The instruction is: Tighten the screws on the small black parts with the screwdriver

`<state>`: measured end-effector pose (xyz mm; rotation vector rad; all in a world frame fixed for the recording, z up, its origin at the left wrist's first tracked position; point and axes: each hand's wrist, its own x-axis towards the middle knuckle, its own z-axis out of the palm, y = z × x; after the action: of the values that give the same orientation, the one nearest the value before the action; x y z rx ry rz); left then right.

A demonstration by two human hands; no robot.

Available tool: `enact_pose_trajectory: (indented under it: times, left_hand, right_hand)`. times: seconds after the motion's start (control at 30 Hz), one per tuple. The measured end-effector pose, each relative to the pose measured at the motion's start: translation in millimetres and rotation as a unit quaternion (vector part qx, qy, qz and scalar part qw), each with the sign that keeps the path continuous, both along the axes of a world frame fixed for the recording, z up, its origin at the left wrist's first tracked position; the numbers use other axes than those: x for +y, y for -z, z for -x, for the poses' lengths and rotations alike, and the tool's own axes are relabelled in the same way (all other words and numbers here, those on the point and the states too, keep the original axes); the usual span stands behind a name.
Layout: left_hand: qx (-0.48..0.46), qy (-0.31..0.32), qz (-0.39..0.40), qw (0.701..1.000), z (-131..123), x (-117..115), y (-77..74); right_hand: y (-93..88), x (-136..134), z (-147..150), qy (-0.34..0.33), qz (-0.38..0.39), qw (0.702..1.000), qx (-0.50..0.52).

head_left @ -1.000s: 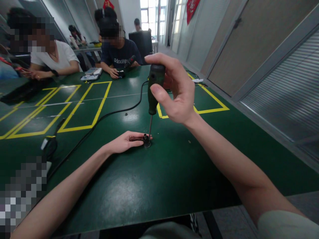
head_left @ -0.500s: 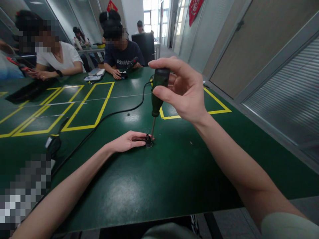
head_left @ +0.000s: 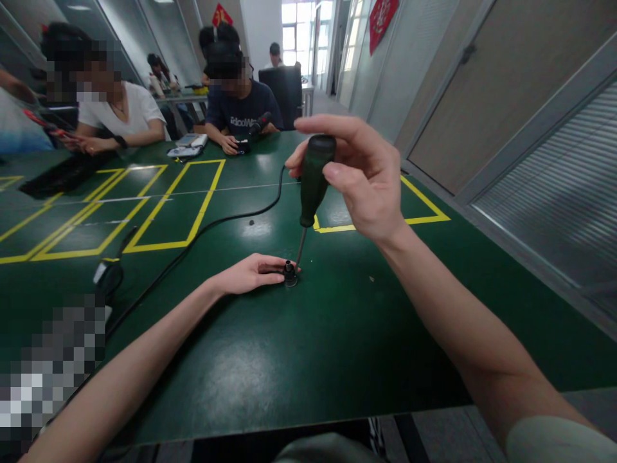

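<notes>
My right hand (head_left: 364,173) is closed on the dark green handle of a screwdriver (head_left: 315,177), thumb on the near side and fingers round the far side. The shaft slants down to the left, and its tip meets the edge of a small black round part (head_left: 290,275). That part stands on the green tabletop (head_left: 299,347) with a short hollow tube rising from its top. Thumb and fingers of my left hand (head_left: 250,273) pinch the part from the left and from behind. The screwdriver's exact contact point is too small to make out.
A black cable (head_left: 216,222) curves across the table from behind the screwdriver to the lower left. Yellow tape rectangles (head_left: 159,247) mark the surface. Left of my arm lies a black coiled item (head_left: 108,276). Across the table, co-workers sit near a black tray (head_left: 62,173).
The screwdriver handle leans further right, and the fingers of my right hand have shifted their hold on it. My left hand and the black part keep their place. The view has moved slightly.
</notes>
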<state>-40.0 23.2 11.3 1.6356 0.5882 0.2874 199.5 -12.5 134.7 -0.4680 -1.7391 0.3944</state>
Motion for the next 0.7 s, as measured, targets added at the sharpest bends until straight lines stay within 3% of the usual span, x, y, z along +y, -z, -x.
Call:
enact_pose_trajectory:
  times: [0.2, 0.4, 0.57, 0.7]
  left_hand:
    - [0.002, 0.005, -0.014, 1.000, -0.4, 0.1, -1.0]
    - [0.005, 0.016, -0.023, 1.000, -0.1, 1.8, -1.6]
    - [0.010, 0.022, -0.030, 0.999, 0.2, 2.3, -3.0]
    - [0.010, 0.031, -0.032, 0.999, 0.2, 2.7, -2.1]
  right_hand:
    - [-2.2, -3.1, -0.7, 0.095, -0.002, 0.995, -0.014]
    - [0.2, -4.7, 2.0, 0.022, 0.017, 1.000, -0.010]
    - [-0.6, -4.1, 2.1, 0.057, -0.033, 0.998, 0.000]
    - [-0.9, -3.8, 1.4, 0.045, -0.047, 0.998, 0.001]
